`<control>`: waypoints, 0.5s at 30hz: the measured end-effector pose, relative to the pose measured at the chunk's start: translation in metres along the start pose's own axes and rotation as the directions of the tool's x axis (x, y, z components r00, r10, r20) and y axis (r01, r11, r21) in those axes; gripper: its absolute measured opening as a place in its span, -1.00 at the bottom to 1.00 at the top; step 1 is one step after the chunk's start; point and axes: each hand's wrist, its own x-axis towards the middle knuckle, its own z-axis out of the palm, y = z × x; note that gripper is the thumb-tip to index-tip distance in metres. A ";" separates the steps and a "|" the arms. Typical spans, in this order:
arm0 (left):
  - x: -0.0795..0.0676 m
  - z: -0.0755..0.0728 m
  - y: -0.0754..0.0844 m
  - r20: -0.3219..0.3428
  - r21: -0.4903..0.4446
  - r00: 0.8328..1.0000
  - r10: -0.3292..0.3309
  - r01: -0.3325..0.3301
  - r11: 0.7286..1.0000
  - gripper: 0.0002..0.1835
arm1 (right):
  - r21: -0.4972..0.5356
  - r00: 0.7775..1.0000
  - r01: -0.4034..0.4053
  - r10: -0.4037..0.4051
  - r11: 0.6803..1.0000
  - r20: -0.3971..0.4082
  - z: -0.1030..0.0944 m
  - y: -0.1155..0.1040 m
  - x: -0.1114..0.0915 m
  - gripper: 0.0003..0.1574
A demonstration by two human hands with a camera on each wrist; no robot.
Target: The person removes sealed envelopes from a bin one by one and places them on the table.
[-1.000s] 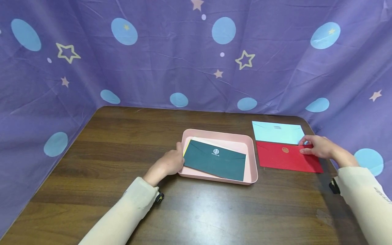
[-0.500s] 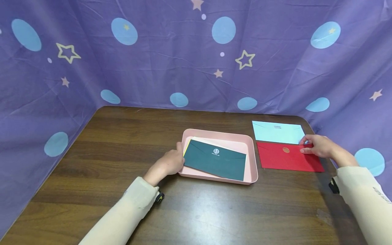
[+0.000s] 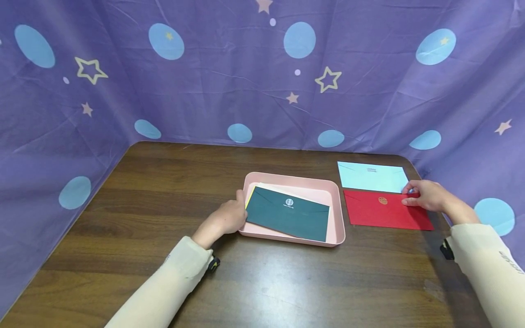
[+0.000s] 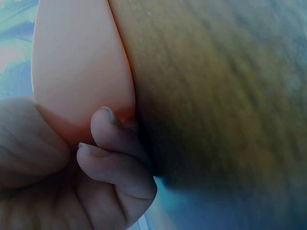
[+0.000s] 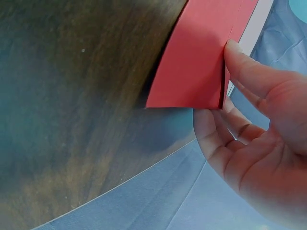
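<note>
In the head view, a pink tray (image 3: 337, 218) stands on the table with a dark green envelope (image 3: 287, 221) lying slanted in it over paler and yellow-edged ones. My left hand (image 3: 225, 217) grips the tray's left side; the left wrist view shows curled fingers (image 4: 115, 163) against its pink wall. To the right of the tray lies a red envelope (image 3: 381, 214) with a gold emblem, just in front of a light blue envelope (image 3: 373, 178). My right hand (image 3: 428, 197) pinches the red envelope near its right end, thumb on top, other fingers partly hidden beneath.
The brown wooden table (image 3: 164, 200) extends around the tray. Its right edge runs close to my right hand. A purple curtain (image 3: 229, 82) with stars and blue spots hangs behind and along both sides.
The red envelope has shifted very slightly to the right, its near edge a touch higher. My left hand, the tray and the green envelope look the same.
</note>
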 end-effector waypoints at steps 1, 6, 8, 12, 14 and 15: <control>0.000 0.000 0.000 -0.003 -0.001 1.000 0.002 -0.002 1.000 -0.71 | 0.000 1.000 -0.001 0.001 1.000 -0.001 0.000 0.000 0.000 -0.57; 0.000 0.000 0.000 -0.001 -0.002 1.000 -0.003 0.003 1.000 -0.71 | -0.002 1.000 -0.002 0.002 1.000 -0.010 0.001 0.001 0.000 -0.56; 0.000 0.001 0.000 0.001 -0.002 1.000 -0.007 0.007 1.000 -0.72 | -0.002 1.000 -0.001 0.001 1.000 -0.014 0.001 0.002 0.000 -0.55; 0.001 0.001 -0.001 -0.003 0.000 1.000 0.001 -0.001 1.000 -0.74 | -0.004 1.000 0.002 -0.002 1.000 -0.019 0.001 0.003 -0.001 -0.54; 0.001 0.001 -0.001 -0.007 0.004 1.000 0.007 -0.007 1.000 -0.75 | -0.008 1.000 0.004 -0.004 1.000 -0.021 0.002 0.004 0.000 -0.54; 0.001 0.001 -0.001 -0.008 0.005 1.000 0.010 -0.010 1.000 -0.75 | -0.008 1.000 0.003 -0.003 1.000 -0.022 0.003 0.005 0.000 -0.53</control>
